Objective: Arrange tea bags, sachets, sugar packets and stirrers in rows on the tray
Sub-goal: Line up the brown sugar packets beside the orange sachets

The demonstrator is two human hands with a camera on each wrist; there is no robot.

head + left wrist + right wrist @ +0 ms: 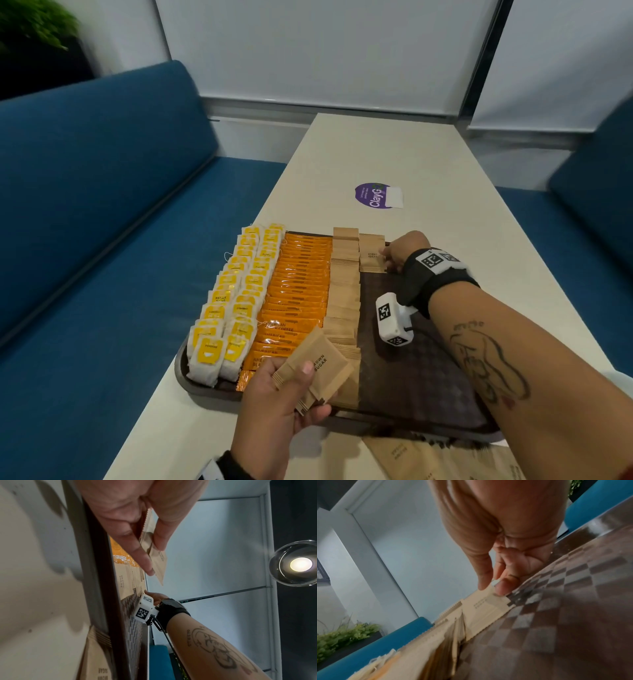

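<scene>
Sugar packets [317,365]: several in left hand [274,407]

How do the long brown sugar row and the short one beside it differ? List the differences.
1. The long brown sugar row runs nearly the tray's full depth; the short row covers only the far end.
2. The right hand pinches a packet at the short row; no hand touches the long row.

Both hold tan packets.

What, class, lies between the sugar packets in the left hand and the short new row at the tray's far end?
Nothing visible: bare tray lies below the short row, where the right hand is placing a packet. The left hand grips its packets.
</scene>
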